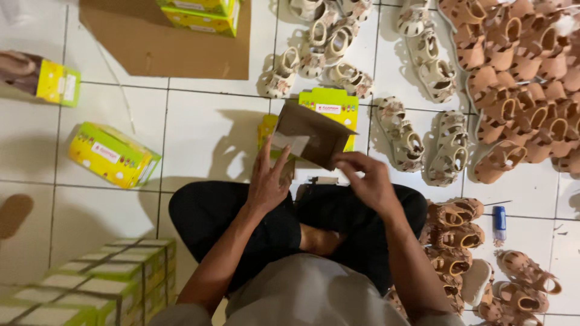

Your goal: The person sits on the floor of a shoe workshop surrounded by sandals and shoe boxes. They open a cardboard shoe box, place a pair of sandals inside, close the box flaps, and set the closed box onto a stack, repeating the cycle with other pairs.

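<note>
**At your lap: one shoe box, half folded, both hands on it**

Nearest you, at the left, a stack of flat box blanks (90,290) with green edges. At the right, beside your knee, tan sandals (453,235) and a small blue tube (499,222) on the white tiled floor (205,133).

Above your crossed legs, the brown cardboard box (311,133), inner side up, tilted, yellow-green print showing at its far edge. Judged light, thin and stiff along the creases but easily dented in the panels; best taken at the folded edges and corners, not mid-panel.

Your left hand (267,181): fingers spread and straight, pressed flat against the box's near left flap. Your right hand (368,181): fingers curled, pinched on the near right corner of the box. Both forearms angle inward from your sides.

Farther left, a closed yellow-green box (112,156) lying askew; another (57,81) beyond it.

Farthest: a brown cardboard sheet (163,42), cream sandals (329,54) at centre, a heap of tan sandals (525,72) at far right.
</note>
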Available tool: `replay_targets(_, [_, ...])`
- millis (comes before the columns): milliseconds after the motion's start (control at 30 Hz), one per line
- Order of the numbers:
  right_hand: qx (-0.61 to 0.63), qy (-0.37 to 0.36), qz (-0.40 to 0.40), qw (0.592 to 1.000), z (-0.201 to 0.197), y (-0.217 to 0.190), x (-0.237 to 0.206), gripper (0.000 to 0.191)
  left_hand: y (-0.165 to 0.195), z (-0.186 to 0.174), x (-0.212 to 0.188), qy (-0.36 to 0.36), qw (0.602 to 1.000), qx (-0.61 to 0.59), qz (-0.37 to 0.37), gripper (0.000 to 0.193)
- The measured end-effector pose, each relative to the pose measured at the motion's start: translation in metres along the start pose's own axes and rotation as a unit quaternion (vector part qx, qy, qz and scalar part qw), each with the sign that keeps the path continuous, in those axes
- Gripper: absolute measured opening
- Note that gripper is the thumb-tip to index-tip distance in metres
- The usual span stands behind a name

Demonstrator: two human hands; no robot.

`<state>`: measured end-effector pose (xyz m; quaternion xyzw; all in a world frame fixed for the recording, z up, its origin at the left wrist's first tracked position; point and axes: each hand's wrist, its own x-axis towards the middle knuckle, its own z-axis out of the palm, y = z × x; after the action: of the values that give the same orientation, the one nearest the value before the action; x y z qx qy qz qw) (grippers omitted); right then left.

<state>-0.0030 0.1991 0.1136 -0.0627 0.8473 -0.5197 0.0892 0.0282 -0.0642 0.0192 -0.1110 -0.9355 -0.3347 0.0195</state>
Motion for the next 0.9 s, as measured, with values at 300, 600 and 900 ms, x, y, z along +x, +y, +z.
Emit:
replay_targets(300, [0.058,0.117,0.056,0.99,-0.059,0.09,0.131,0.032,0.005,-0.005,0.007,0.028,1.0,-0.006,0.002,0.057])
replay_targets(600, [-0.251,0.165,-0.023,0.953,-0.091,0.144,0.358,0.072,-0.015,-0.006,0.017,0.075,0.975,-0.137,-0.158,0.051])
replay_targets(900, [-0.383,0.291,-0.231,0.846,-0.105,0.174,0.449,0.055,-0.056,0.015,0.04,0.109,0.943,-0.142,-0.28,0.044])
